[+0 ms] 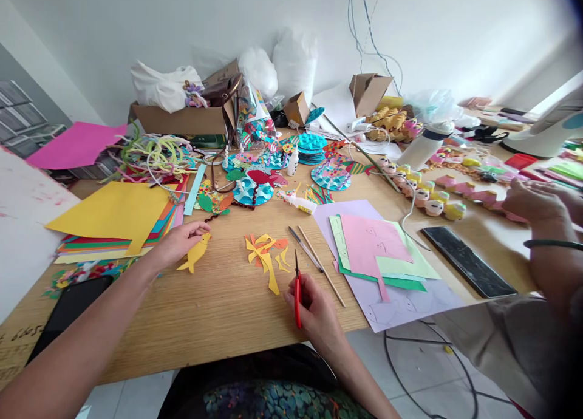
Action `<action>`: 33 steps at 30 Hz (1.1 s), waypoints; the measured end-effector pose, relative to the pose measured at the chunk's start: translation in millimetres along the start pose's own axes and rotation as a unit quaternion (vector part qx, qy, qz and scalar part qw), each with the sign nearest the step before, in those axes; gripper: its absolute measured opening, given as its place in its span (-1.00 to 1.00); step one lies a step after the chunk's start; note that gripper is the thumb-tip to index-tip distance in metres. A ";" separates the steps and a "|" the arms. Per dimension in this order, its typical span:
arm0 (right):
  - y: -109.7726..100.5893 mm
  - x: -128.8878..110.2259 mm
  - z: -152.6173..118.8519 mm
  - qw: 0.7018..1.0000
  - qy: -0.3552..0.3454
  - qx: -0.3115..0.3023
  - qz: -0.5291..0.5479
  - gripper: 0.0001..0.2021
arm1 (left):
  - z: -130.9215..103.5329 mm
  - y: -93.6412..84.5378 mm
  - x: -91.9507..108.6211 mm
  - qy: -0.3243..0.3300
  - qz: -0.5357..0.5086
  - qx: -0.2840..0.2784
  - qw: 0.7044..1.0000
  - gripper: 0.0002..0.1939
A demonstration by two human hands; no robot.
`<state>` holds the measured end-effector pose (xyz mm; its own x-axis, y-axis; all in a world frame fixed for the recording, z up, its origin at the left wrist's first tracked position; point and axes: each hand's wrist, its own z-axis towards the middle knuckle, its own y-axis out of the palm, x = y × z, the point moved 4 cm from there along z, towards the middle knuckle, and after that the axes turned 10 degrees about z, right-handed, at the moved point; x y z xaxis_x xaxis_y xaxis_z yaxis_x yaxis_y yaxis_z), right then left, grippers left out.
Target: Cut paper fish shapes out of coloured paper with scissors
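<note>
Fingers of the right hand (315,313) are curled round the red handles of the scissors (297,306), fist mostly closed; blades look together. Scissors' long axis runs nearly straight away from me, dark metal tips forward, red grips nearest the body.

Left hand (184,240): fingers together, lightly bent, pointing right, just at the head end of the yellow fish (197,255). I can't tell whether they pinch it or only rest by it. Fish lies left of centre on the table (204,334), its long axis slanted, head up and right, tail down and left. Flat cut paper, oval body, forked tail.

Between the hands, I log yellow and orange paper scraps (264,258), thin curved strips, loosely heaped. Right of those: slim pen (305,249) and wooden stick (328,277), both slanting down-right. Table is smooth wood grain. Pink sheet (371,240), notched, lies over green ones on a lilac sheet (359,291).

Pose: left forearm bare, reaching diagonally in from lower left; right forearm shorter in view, angled up-left from the bottom edge. Co-worker's hand (535,203) is well apart, far right.
</note>
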<state>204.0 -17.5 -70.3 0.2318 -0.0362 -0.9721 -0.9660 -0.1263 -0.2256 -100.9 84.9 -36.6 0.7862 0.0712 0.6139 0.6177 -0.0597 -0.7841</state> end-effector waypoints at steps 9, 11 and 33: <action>0.6 7.3 1.2 1.000 -0.006 0.020 0.005 -0.85 | 6.9 -8.3 12.6 0.073 0.147 0.039 0.986 -0.82; 0.9 8.0 0.5 0.999 -0.007 0.024 0.026 -0.85 | 1.6 -8.2 18.1 0.092 0.164 0.045 0.981 -0.77; 3.2 0.7 -0.9 0.999 -0.048 -0.005 0.002 -0.84 | -15.7 103.0 79.7 0.344 0.196 -0.008 0.918 -0.78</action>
<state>201.2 -18.8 -71.7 0.2152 0.0589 -0.9748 -0.9656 -0.1363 -0.2214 25.8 68.7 -67.0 0.7708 -0.6042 0.2019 0.2816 0.0389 -0.9587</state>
